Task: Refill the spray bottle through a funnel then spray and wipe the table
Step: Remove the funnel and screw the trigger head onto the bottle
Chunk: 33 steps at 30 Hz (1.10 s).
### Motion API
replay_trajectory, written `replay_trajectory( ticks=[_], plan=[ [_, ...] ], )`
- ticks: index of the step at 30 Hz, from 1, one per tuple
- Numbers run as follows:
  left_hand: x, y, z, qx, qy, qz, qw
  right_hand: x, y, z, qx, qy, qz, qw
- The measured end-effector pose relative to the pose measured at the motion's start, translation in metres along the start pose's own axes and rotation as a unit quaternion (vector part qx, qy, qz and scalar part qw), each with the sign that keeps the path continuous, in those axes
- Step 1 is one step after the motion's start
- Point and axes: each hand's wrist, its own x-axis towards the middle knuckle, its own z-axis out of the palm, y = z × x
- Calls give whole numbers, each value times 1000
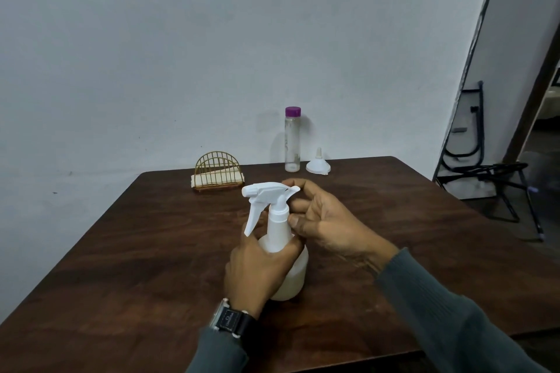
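Note:
A white spray bottle [280, 231] stands upright in the middle of the dark wooden table [151, 251]. My left hand [257, 269] grips its body from the left. My right hand [321, 218] is at the spray head, thumb at the collar and fingers curled around the back of the white trigger head. A clear bottle with a purple cap [292, 139] stands at the far edge. Beside it on the right, a white funnel [318, 164] lies upside down.
A gold wire holder [218, 172] with a folded cream cloth sits at the far edge, left of the clear bottle. The wall is right behind the table. A black folded metal frame [485, 172] stands on the floor to the right.

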Motion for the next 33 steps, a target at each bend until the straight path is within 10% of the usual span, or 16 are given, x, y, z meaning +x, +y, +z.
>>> replay_trajectory(
  ticks=[13,26,33],
  plan=[
    [40,-1,-54,-85,-343,203,913,12,-21,3,-88,-21,20,996],
    [-1,-9,-15,-77,-12,133,988,10,-9,33,-193,159,-17,968],
    [-8,-8,-9,1,25,128,991,11,-6,37,-212,187,-19,959]
  ],
)
